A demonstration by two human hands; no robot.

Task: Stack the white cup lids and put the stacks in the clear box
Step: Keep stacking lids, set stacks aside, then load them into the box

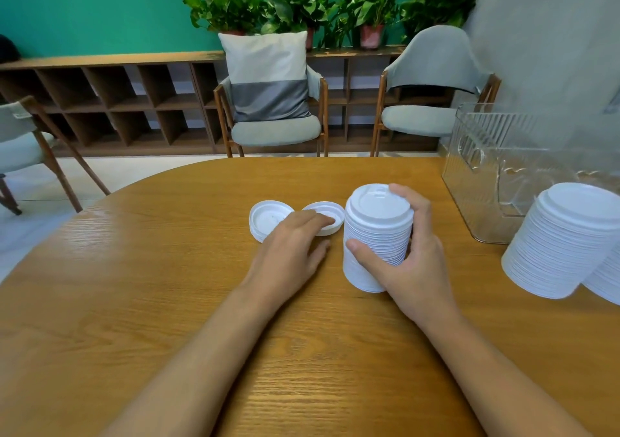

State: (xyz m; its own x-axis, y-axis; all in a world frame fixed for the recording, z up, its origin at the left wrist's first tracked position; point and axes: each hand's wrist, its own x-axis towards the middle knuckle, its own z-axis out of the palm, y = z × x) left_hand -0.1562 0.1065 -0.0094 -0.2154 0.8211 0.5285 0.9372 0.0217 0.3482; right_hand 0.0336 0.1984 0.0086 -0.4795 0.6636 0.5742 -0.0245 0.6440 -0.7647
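White lid stack (375, 232) (ribbed, cylindrical) gripped by right hand (412, 268), left hand (288, 252) flat on round loose lid (322, 210)

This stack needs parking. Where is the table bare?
Bare: the oval wooden table left of the left hand, and the strip between the white lid stack in the right hand and the two tall lid stacks. Crowded: around the two loose lids and before the clear plastic box.
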